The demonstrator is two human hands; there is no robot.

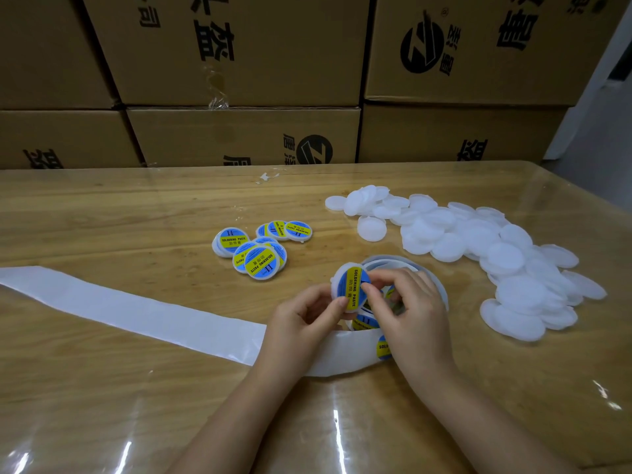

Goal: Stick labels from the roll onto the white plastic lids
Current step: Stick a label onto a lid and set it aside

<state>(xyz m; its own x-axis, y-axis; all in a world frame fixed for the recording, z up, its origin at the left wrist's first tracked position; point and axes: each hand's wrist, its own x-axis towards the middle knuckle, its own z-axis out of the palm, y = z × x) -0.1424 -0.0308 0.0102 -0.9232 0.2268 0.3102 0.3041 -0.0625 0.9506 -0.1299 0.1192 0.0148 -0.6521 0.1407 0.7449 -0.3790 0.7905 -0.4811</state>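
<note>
- Two bare forearms reach in from the near edge over the table (102, 388); its wood top lies under a glossy clear sheet.
- Left hand (307, 313): fingers curled, holding the lid (337, 276) from below and the left; the thumb tip touches the lower rim.
- Right hand (413, 309): thumb and forefinger pinch the lid's right edge, the thumb pressing on the label (352, 289); the other fingers are curled behind.
- The lid is tilted up, face to the camera, just above the roll; its label is blue with a yellow band reading "SOLDERING PASTE".
- Roll (393, 261): a loose white coil lying under both hands; blue-and-yellow labels show inside it and by the right wrist.
- Strip (136, 313): bare white backing runs from the roll leftward to the table's left edge.
- Labelled lids (256, 249): a small overlapping cluster, face up, beyond the left hand.
- Plain lids (496, 258): a wide heap to the right, curving from mid-table toward the right hand.
- Boxes (239, 63): stacked brown cartons with black print, against the far edge.
</note>
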